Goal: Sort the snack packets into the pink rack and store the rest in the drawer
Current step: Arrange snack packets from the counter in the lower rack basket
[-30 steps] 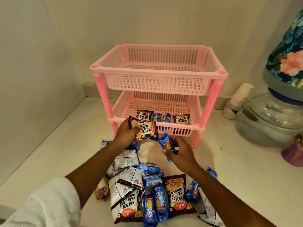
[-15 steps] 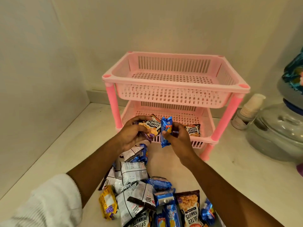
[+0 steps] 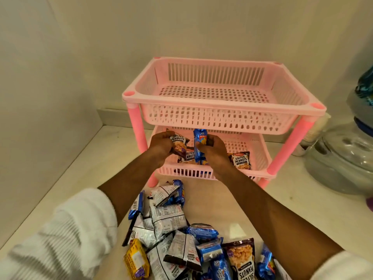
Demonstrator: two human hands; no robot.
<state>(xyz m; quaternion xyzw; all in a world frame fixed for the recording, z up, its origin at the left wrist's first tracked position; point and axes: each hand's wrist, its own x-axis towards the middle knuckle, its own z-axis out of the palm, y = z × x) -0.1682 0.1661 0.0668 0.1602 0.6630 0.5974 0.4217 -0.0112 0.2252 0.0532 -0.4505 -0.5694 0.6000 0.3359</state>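
A two-tier pink rack [image 3: 220, 107] stands against the back wall; its top basket holds nothing. My left hand [image 3: 161, 147] grips a black salted peanuts packet [image 3: 178, 141] over the front of the lower basket [image 3: 260, 154]. My right hand [image 3: 214, 151] pinches an upright blue biscuit packet [image 3: 199, 145] beside it. Two more salted peanuts packets [image 3: 241, 160] lie in the lower basket, one partly hidden behind my hands. A pile of snack packets [image 3: 181, 235], black, blue, silver and one yellow, lies on the counter in front of the rack.
A clear water dispenser base [image 3: 343, 158] with a patterned cover stands at the right, a stack of paper cups [image 3: 314, 130] behind the rack's right leg. Walls close in the counter at left and back.
Both hands have moved forward with their packets, from in front of the rack to over the lower basket. The view has dipped closer to the rack.
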